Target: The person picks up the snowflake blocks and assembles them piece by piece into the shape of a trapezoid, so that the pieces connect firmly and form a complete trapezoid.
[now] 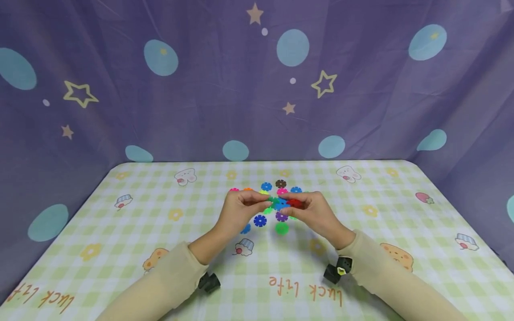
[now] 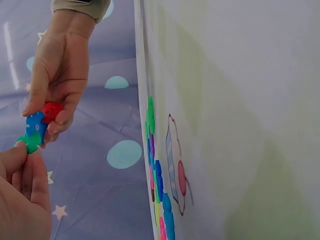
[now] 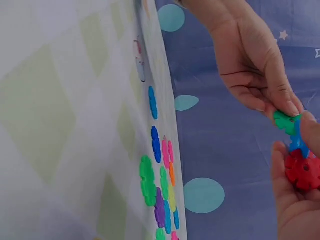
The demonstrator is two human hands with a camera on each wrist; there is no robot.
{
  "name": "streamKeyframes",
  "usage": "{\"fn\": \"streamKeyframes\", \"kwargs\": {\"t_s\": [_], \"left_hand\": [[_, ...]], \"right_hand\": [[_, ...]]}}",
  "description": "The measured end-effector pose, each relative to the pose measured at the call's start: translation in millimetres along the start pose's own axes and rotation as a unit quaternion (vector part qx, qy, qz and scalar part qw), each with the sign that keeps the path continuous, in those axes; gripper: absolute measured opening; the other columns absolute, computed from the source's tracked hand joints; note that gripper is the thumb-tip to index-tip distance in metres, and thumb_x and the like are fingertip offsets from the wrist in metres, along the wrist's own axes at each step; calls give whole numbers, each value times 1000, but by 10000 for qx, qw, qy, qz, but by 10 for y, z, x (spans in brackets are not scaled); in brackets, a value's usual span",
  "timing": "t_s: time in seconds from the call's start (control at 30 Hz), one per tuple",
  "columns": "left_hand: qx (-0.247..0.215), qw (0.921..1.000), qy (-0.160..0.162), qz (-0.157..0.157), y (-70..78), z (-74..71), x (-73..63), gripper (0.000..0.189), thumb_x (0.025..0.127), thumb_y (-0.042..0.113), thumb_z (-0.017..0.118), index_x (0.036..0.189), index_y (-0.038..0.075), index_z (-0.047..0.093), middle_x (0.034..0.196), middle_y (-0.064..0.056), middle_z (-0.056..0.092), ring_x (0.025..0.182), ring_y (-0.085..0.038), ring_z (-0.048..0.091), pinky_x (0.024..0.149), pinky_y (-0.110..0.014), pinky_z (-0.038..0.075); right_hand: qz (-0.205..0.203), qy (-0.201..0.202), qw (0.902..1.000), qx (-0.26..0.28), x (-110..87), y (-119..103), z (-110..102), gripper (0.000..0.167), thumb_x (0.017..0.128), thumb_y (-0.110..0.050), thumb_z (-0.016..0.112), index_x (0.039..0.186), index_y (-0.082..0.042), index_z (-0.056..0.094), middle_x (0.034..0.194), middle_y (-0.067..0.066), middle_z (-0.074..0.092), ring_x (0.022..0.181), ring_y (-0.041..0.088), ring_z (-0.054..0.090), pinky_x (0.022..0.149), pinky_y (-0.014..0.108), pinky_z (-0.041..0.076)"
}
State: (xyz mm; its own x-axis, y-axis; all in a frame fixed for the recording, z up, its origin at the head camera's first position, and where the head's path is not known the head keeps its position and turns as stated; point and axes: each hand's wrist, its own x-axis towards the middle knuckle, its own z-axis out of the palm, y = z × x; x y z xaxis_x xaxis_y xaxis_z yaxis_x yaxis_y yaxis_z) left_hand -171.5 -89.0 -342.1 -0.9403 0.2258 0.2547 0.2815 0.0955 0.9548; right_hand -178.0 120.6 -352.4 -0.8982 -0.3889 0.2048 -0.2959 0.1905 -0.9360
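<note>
Above the table both hands meet at a small chain of notched plastic discs. My left hand (image 1: 246, 208) pinches the green disc (image 3: 286, 122) between thumb and fingertips. In the middle sits a blue disc (image 2: 35, 123), joined to the green one on one side and a red disc (image 3: 303, 170) on the other. My right hand (image 1: 315, 212) holds the red and blue end, its thumb and fingers on either side. In the head view the fingers partly cover the red and green discs.
Loose notched discs lie on the checked tablecloth (image 1: 192, 249) below and behind the hands, among them a dark blue disc (image 1: 260, 220), a purple disc (image 1: 282, 216), a bright green disc (image 1: 282, 228) and a brown disc (image 1: 280, 183). A purple curtain (image 1: 257, 107) hangs behind the table.
</note>
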Motion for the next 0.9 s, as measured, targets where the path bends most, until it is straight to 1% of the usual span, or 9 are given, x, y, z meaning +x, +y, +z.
{"fn": "streamKeyframes", "kwargs": {"t_s": [0.17,0.33,0.4,0.5,0.57,0.63,0.73,0.83,0.9], "left_hand": [[-148,9997,54,-185,-28,6,16,18,82,4,72,97,-6,71,89,-14,71,73,-11,68,71,-30,57],[-229,9989,67,-410,-55,-22,21,21,81,4,73,99,-6,69,93,-14,71,79,-14,69,75,-31,56],[-242,9984,-27,-502,-73,-65,18,23,81,5,73,101,-6,68,97,-15,71,84,-16,69,78,-31,56],[-189,9972,-226,-693,-122,-175,10,26,80,4,73,104,-6,68,101,-15,70,89,-17,69,79,-29,55],[-134,9953,-430,-862,-170,-271,1,27,80,4,73,104,-5,67,101,-14,70,89,-16,69,78,-28,55],[66,9928,-650,-1005,-221,-370,-9,27,80,5,74,104,-5,68,100,-12,71,89,-15,68,77,-26,55],[377,9847,-1035,-1354,-287,-505,-27,29,79,8,75,105,-3,68,102,-11,70,91,-16,67,79,-25,54],[693,9720,-1377,-1776,-345,-606,-32,31,79,7,75,108,-1,68,108,-12,69,99,-20,64,86,-29,52],[866,9647,-1632,-1878,-390,-657,-27,33,79,4,74,111,-2,66,112,-15,67,105,-25,62,92,-32,49]], "right_hand": [[90,-103,9999,77,-3,-25,1,36,86,-9,69,121,-2,63,100,19,69,83,31,68,66,26,53],[178,-99,9995,229,4,0,17,36,84,-7,70,119,0,64,98,27,67,85,35,67,67,22,53],[218,-45,9994,247,5,14,9,36,83,-8,71,118,-1,64,100,26,67,82,30,67,68,21,53],[277,29,9994,210,-2,27,-15,38,82,-14,74,118,-2,65,107,18,68,80,18,66,68,20,52],[309,47,9994,160,-6,38,-30,41,81,-18,75,118,-2,65,112,11,68,77,11,63,66,19,51],[330,41,9994,126,-12,42,-42,43,81,-19,75,118,-2,65,112,7,68,76,8,61,65,18,50],[363,44,9993,71,-21,44,-48,39,83,-18,74,118,-4,65,89,7,70,64,8,51,56,17,42],[364,39,9993,104,-23,40,-38,33,85,-13,71,117,-8,66,66,4,58,58,9,42,52,19,35],[321,7,9994,136,-21,36,-28,32,86,-12,69,117,-8,66,61,1,52,58,9,40,51,19,34]]}}
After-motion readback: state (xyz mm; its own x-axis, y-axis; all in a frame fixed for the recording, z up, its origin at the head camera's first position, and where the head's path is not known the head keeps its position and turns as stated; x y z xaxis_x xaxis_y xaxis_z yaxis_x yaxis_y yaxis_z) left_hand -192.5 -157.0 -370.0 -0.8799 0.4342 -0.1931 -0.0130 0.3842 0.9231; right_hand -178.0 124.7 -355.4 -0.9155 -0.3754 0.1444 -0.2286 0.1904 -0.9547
